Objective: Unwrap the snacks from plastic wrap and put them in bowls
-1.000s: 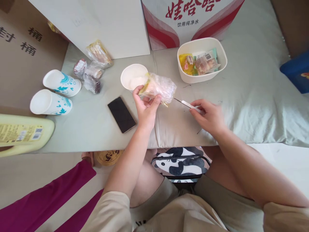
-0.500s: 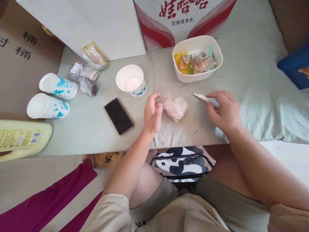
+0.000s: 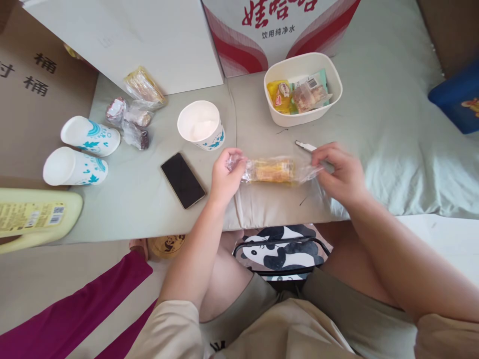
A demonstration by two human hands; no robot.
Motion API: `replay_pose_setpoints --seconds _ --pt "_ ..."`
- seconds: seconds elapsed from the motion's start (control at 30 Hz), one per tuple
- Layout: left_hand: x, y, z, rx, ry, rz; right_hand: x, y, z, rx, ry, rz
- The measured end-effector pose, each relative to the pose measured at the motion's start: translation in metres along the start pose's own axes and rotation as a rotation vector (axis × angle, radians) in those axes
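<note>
A yellow-orange snack in a clear plastic wrapper (image 3: pixel 275 170) is stretched sideways between my hands, just above the cloth-covered surface. My left hand (image 3: pixel 227 174) is closed on the bunched left end of the wrapper. The other end is pinched in my right hand (image 3: pixel 342 174). A slim white-handled knife (image 3: pixel 306 145), perhaps a box cutter, points left from behind my right fingers. Its rear part is hidden, so I cannot tell whether it is held or lies on the cloth.
A white paper cup (image 3: pixel 202 124) and a black phone (image 3: pixel 183 180) are left of my hands. Beyond is a white tub (image 3: pixel 275 117) of packaged snacks. Wrapped snacks (image 3: pixel 138 117), two tipped paper cups (image 3: pixel 77 165) and a yellow jug (image 3: pixel 71 209) are further left. Boxes (image 3: pixel 168 45) stand behind.
The crumpled wrapped snack is now drawn out lengthwise between both hands. My right hand has moved slightly to take the wrapper's right end. The knife tip has hardly moved.
</note>
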State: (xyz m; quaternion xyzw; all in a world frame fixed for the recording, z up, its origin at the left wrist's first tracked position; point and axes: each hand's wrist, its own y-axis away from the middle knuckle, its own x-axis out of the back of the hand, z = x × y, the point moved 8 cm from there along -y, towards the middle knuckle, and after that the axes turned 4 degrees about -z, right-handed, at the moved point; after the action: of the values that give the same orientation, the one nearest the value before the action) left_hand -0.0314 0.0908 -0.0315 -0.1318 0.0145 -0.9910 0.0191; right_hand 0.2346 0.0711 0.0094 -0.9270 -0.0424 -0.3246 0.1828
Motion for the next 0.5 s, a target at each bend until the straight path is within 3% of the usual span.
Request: replay_pose_setpoints --seconds 0.1,0.2,0.27,0.33,0.4,0.5 --pt "0.018 -0.002 -0.002 -0.036 -0.059 0.094 0.025 0.003 0.021 -0.146 0.004 0.216" --pt "0.033 0.001 0.010 -0.176 -0.152 0.202 0.035 0.008 0.024 -0.175 -0.050 0.350" --pt "0.030 0.004 0.019 -0.259 -0.241 0.173 0.028 0.007 0.019 -0.139 -0.105 0.288" --pt "0.020 0.006 0.023 -0.284 -0.354 0.063 0.013 0.003 0.012 -0.101 -0.089 0.148" --pt "0.011 0.008 0.022 -0.257 -0.453 -0.035 0.001 0.001 0.008 -0.079 0.022 0.046" --pt "0.009 0.011 0.023 -0.230 -0.505 -0.072 -0.001 0.001 0.004 -0.061 0.216 0.020"
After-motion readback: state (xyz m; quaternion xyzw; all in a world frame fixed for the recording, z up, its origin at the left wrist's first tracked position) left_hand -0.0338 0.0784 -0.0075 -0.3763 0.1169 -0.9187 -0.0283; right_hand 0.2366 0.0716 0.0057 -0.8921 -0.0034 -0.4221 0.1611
